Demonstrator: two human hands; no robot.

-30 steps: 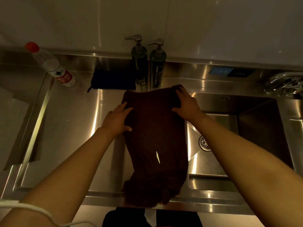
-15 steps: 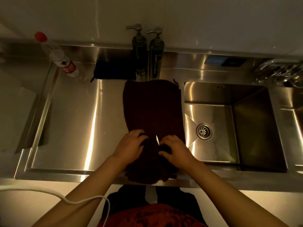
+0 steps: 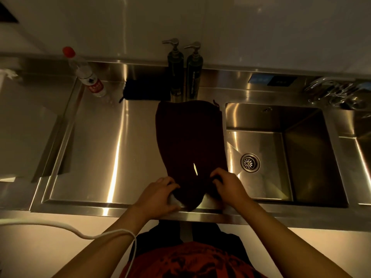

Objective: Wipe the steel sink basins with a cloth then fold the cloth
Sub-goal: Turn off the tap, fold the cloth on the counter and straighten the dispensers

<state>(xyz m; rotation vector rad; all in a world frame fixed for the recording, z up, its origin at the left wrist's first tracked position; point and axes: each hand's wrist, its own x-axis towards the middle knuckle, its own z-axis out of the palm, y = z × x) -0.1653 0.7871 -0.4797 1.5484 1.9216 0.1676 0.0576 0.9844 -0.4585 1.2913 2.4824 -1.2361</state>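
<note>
A: Both hands are at the near end of the dark maroon cloth (image 3: 190,145), which lies flat on the steel drainboard (image 3: 96,149), stretched from the two dark pump-dispenser bottles (image 3: 184,71) at the back down to the front rim.

B: And the left hand (image 3: 158,194)?

A: Fingers curled in, gripping the cloth's near left corner. The right hand (image 3: 228,186) mirrors it, fingers bent and pinching the near right corner. The cloth's near end narrows to a bunched tip between them, just over the front rim.

B: Where's the basin from that cloth?

A: The square steel sink basin (image 3: 301,157) sits directly right of the cloth, its round drain strainer (image 3: 250,163) near the cloth's near end. Left of the bottles, a dark folded rag (image 3: 144,90) rests against the backsplash; further left stands a clear plastic bottle with a red cap (image 3: 86,75). A small pale slit shows in the cloth near the hands.
</note>
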